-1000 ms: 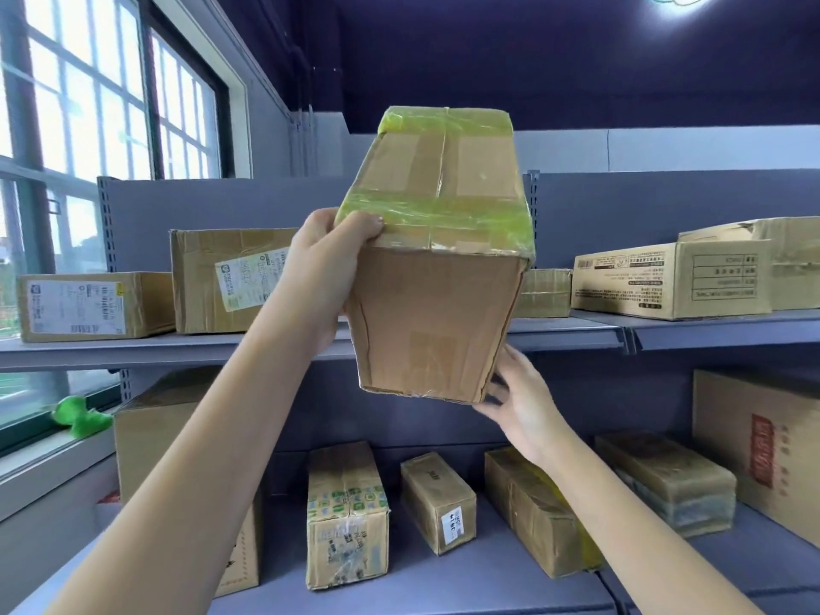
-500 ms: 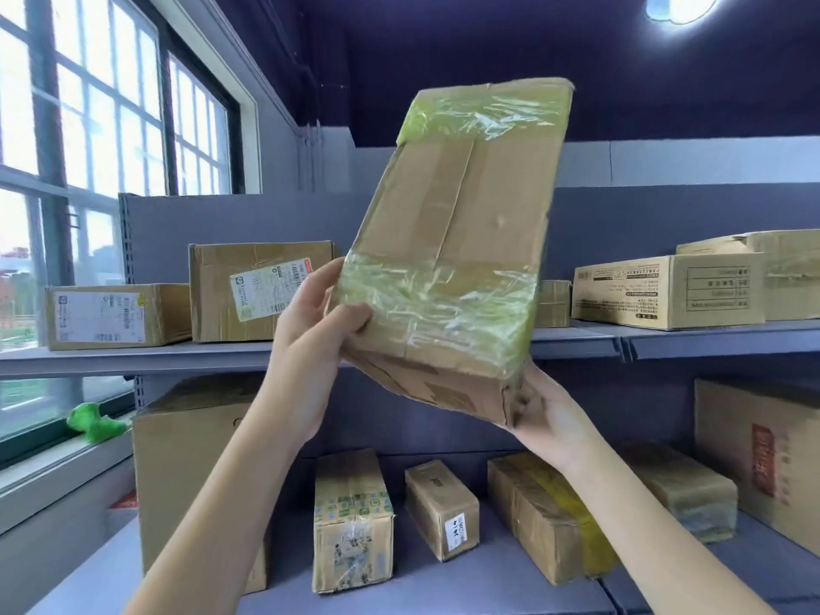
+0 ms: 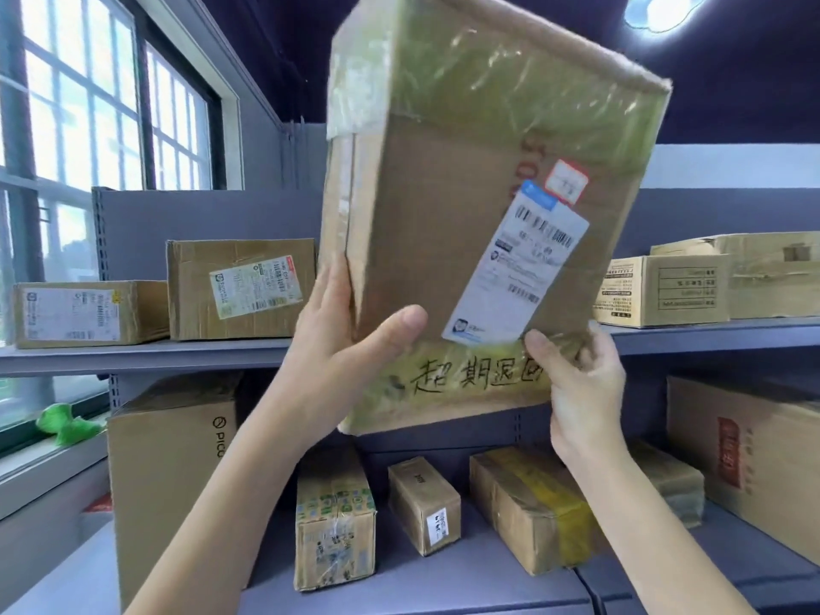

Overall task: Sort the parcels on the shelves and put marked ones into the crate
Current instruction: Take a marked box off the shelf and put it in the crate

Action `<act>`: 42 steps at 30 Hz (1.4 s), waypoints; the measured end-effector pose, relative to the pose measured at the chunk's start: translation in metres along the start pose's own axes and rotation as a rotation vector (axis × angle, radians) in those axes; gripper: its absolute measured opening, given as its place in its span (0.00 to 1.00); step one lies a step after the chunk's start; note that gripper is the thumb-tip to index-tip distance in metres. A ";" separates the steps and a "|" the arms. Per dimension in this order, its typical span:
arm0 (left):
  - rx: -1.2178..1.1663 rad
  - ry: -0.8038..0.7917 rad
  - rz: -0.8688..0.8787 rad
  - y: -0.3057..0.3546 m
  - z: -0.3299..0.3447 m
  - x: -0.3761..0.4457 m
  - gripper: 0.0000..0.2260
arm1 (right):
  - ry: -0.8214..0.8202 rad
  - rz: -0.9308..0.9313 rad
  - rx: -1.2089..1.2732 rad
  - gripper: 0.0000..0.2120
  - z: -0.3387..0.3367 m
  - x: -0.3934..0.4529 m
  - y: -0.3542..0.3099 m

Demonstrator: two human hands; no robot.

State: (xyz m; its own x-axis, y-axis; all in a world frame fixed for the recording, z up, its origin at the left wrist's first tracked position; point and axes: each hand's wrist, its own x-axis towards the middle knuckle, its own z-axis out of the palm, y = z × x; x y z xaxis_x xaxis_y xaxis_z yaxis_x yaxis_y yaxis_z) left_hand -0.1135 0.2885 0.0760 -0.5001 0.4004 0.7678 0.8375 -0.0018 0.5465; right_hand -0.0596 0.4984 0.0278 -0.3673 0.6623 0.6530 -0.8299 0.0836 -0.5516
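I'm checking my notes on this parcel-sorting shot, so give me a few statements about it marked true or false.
1. Both hands hold the raised parcel. True: left hand, right hand.
2. Black handwriting runs along the parcel's lower taped band. True.
3. The raised parcel has no shipping label. False: a white label is stuck on its facing side.
4. The upper shelf is bare. False: several boxes stand on it.
5. The parcel rests on the lower shelf. False: it is held in the air.
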 end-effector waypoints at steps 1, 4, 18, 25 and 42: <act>-0.058 0.071 0.021 0.000 0.003 0.001 0.40 | -0.010 -0.045 -0.033 0.19 0.003 -0.001 -0.007; -0.235 0.288 0.070 0.001 0.009 0.002 0.25 | -0.084 -0.128 -0.121 0.17 0.008 -0.004 -0.021; -0.367 0.489 -0.010 -0.018 -0.008 0.018 0.09 | -0.498 0.019 -0.206 0.32 -0.013 0.008 -0.028; -0.385 0.412 0.024 -0.024 -0.011 0.018 0.11 | -0.553 0.070 -0.340 0.53 -0.017 0.002 -0.018; -0.489 0.202 -0.020 -0.055 -0.021 0.009 0.19 | -0.272 0.098 -0.316 0.23 0.019 -0.007 -0.014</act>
State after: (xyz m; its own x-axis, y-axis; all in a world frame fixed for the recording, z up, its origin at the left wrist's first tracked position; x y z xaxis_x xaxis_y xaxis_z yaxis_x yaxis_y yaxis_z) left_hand -0.1689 0.2731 0.0601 -0.5874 0.2204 0.7787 0.6513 -0.4425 0.6165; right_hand -0.0536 0.4788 0.0409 -0.5706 0.4613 0.6794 -0.6317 0.2821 -0.7221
